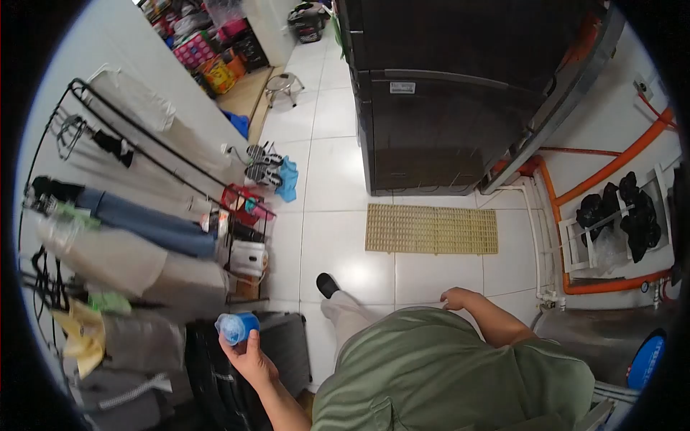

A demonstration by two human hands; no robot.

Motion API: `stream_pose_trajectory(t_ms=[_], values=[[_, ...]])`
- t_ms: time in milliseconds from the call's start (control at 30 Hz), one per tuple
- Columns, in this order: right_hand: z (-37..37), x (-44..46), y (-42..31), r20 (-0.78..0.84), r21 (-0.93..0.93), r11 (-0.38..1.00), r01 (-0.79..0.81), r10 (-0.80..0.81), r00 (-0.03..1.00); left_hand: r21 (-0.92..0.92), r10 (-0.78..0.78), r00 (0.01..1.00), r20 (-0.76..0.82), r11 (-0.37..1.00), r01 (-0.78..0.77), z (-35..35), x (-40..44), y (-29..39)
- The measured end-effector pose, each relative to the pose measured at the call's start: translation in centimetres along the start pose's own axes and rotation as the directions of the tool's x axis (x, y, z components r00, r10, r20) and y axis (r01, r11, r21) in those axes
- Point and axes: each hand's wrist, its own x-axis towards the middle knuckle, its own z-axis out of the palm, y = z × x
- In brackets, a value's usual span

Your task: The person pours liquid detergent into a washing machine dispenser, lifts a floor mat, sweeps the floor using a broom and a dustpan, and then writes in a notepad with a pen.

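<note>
My left hand (pixel 251 359) is closed around a small clear plastic cup with blue contents (pixel 238 328), its mouth tilted toward the upper left. Below that cup stands a dark ribbed suitcase (pixel 285 352), beside a black bag. On the other side of my body, my right hand (pixel 461 297) hangs low near my hip with its fingers curled together, and I see nothing in it. Part of the right hand's fingers is turned away from view. White floor tiles lie beneath it.
A clothes rack (pixel 154 154) with hanging garments lines the left wall. Ahead stands a dark refrigerator (pixel 445 129), with a yellow plastic grate (pixel 431 229) on the floor before it. Shoes (pixel 264 171) and a metal stool (pixel 284 86) sit along the passage. Orange pipes (pixel 611 171) run at right.
</note>
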Motion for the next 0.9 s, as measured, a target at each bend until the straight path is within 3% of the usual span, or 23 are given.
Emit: stream_pose_trajectory(t_ms=[67,100,167,233,300,367,433,467,700,867,900], values=[[-1.8,0.4,-4.8,-0.095,0.082,0.996,0.023,-0.015,0.995,0.034,0.084,0.987,0.135,0.995,-0.089,1.6,3.2,1.6],[-10.0,0.7,-3.6,-0.177,0.076,0.991,-0.106,0.118,0.977,-0.077,0.009,0.983,0.185,0.997,0.006,6.5,8.7,-4.9],[-16.8,4.5,-12.7,-0.391,0.221,0.975,-0.015,0.103,0.915,-0.047,-0.013,0.951,0.308,0.998,0.029,8.3,17.0,-3.9],[-24.4,6.4,-21.5,-0.555,0.376,0.905,0.199,0.048,0.83,-0.025,-0.041,0.902,0.431,0.998,0.058,11.2,23.9,-3.6],[-32.8,7.4,-29.0,-0.71,0.377,0.818,0.433,-0.045,0.703,-0.019,0.041,0.782,0.622,0.999,-0.037,16.1,29.8,-3.0],[-40.3,8.5,-34.9,-0.742,0.477,0.648,0.594,-0.065,0.667,-0.004,0.021,0.717,0.697,1.0,-0.026,20.9,34.7,-3.6],[-47.2,9.9,-39.3,-0.824,0.399,0.567,0.721,-0.123,0.553,0.008,0.014,0.641,0.767,0.999,-0.032,25.9,39.4,-4.6],[-50.2,11.0,-40.7,-0.861,0.35,0.524,0.777,-0.148,0.487,-0.001,0.007,0.615,0.789,1.0,-0.01,28.5,41.5,-4.7],[-67.6,23.2,-40.5,-0.929,0.251,0.572,0.781,-0.083,0.36,-0.09,0.109,0.454,0.884,0.994,-0.063,46.1,56.3,-9.7],[-79.5,28.8,-39.4,-0.948,0.305,0.564,0.768,0.104,0.301,-0.094,0.161,0.353,0.922,0.975,-0.2,57.7,65.8,-10.4],[-81.6,29.8,-38.8,-0.95,0.306,0.589,0.748,0.135,0.282,-0.088,0.138,0.325,0.936,0.983,-0.164,60.0,67.4,-10.8]])
